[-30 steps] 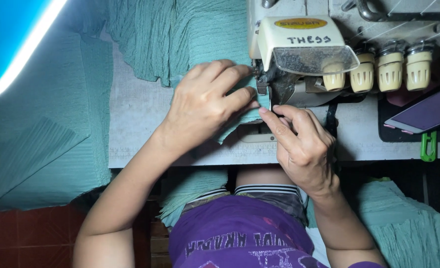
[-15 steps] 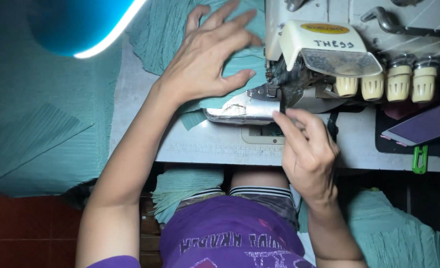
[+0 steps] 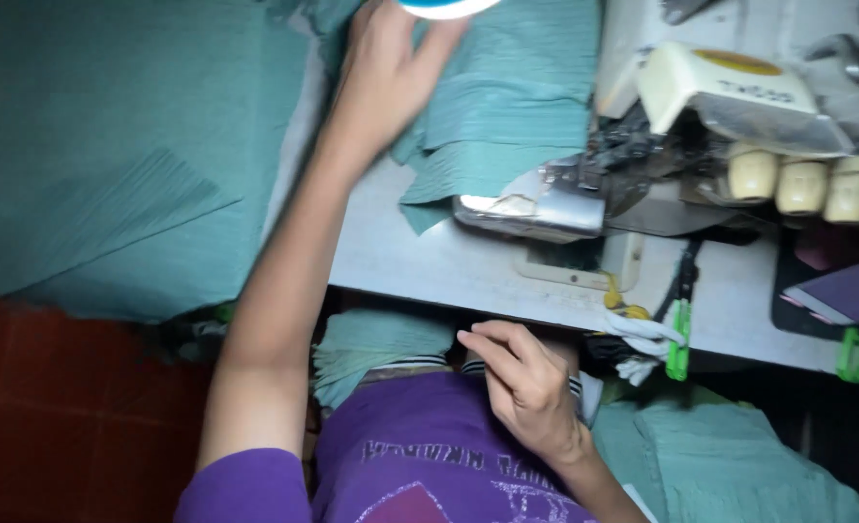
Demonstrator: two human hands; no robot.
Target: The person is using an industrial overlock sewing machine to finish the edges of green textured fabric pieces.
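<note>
Teal fabric (image 3: pixel 507 116) lies under the flat left hand (image 3: pixel 391 77), fingertips cut off; right hand (image 3: pixel 526 387) loosely curled, empty.

Cream overlock sewing machine (image 3: pixel 739 107) at the pale table's (image 3: pixel 420 261) far right edge. Four cream thread knobs (image 3: pixel 807 184) along its front. Green plastic clips (image 3: pixel 678 339) hang off the near edge. Red tiled floor (image 3: pixel 52 407) beyond the left edge.

top edge slices off the left hand (image 3: pixel 386 73)'s fingertips, a blue-rimmed lamp (image 3: pixel 446 6) covering them. sewing machine (image 3: pixel 730 116) runs off the top and right. whole frame is motion-blurred. right hand (image 3: pixel 526 387)'s palm faces away, so whether it pinches anything can't be told.
</note>
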